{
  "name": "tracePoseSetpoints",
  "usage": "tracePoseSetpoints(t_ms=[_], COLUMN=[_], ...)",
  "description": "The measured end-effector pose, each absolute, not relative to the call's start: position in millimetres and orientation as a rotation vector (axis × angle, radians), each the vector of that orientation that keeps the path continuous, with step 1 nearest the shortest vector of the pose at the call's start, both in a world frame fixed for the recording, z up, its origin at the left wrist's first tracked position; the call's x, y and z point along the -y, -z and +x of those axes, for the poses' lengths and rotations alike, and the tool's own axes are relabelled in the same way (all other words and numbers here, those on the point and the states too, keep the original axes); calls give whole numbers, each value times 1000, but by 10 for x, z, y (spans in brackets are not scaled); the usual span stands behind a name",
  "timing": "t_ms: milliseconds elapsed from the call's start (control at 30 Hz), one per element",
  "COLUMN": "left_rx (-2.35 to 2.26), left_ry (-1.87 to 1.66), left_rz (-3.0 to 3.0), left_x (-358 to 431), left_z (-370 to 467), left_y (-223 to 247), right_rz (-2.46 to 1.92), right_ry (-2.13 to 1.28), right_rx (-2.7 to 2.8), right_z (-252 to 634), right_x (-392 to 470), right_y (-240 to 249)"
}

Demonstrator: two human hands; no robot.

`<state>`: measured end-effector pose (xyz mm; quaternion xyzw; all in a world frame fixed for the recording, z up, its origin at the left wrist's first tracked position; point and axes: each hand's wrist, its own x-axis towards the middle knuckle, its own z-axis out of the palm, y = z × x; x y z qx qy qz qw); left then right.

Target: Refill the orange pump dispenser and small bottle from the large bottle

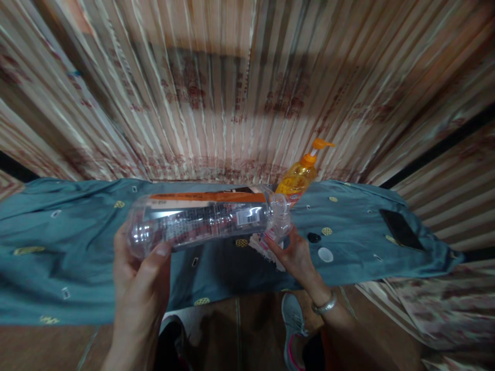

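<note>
My left hand (pixel 141 278) is wrapped round the base of a large clear plastic bottle (pixel 204 219) with an orange and black label and a barcode. The bottle lies nearly level in the air, its neck pointing right. In my right hand (pixel 296 257) is a small clear bottle (pixel 280 214) with some pink on its lower part, gripped low down. Its upper part overlaps the large bottle's neck; whether the two mouths touch, I cannot tell. Behind them stands a pump bottle (pixel 296 180) of yellow-orange liquid, partly hidden.
A teal patterned cloth (pixel 216 273) covers the narrow table. Near my right hand are a crumpled white tissue (pixel 257 245), a black cap (pixel 314 237) and a white round lid (pixel 325 254). A dark phone (pixel 401 229) lies far right. Pleated curtains (pixel 232 103) hang behind.
</note>
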<state>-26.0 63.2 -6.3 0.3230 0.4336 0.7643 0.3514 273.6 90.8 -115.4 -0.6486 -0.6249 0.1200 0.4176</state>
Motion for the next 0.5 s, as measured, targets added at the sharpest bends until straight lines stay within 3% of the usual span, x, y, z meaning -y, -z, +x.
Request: tracePoseSetpoints(t_ms=[500], left_rx=[-1129], left_ry=[-1978], left_rz=[891], left_x=[-637], left_z=[-251], left_y=[46], right_rz=[-1623], right_ry=[-347], right_rx=[1553], right_z=[2731], right_x=[-895], right_y=[1132])
